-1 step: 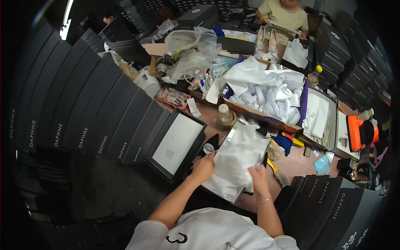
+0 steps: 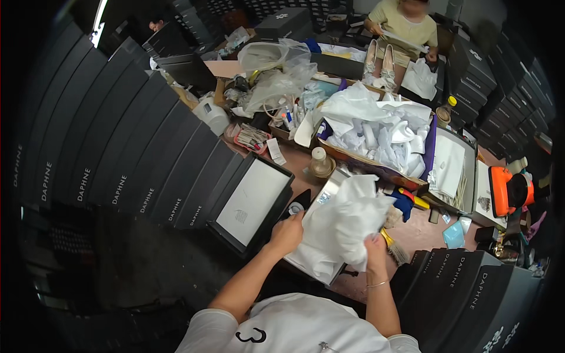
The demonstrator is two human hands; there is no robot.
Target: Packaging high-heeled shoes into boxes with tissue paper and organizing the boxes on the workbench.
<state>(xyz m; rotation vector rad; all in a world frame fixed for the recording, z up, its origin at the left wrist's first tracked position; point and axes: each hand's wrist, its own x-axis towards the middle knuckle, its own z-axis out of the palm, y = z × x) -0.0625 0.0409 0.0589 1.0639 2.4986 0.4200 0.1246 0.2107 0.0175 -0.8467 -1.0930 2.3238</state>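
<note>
In the head view, the white paper (image 2: 356, 220) lay in and over an open shallow box (image 2: 329, 189) in front of the person, its right part bunched up in loose folds and its lower left part spread flatter. The right hand (image 2: 374, 252) had its grip closed on the lower right edge of the bunched paper, at the right side of the box. The left hand (image 2: 287, 233) was at the box's left side, fingers curled; whether its grip was shut on the paper or on the box edge could not be told.

Just left of that hand sat an open dark box with a white inside (image 2: 252, 203), tilted, beside a long row of dark boxes (image 2: 126, 147). Beyond the paper, on the pinkish table (image 2: 426, 231), stood a bottle with a pale cap (image 2: 319, 163) and a large carton with purple sides (image 2: 431, 150), heaped with crumpled white paper. A brush with a yellow handle (image 2: 395, 250) lay near the right hand, and more dark boxes (image 2: 456, 276) stood at the lower right. Across the table, another person in a pale yellow top (image 2: 406, 29) sat behind a pair of light shoes (image 2: 386, 67).
</note>
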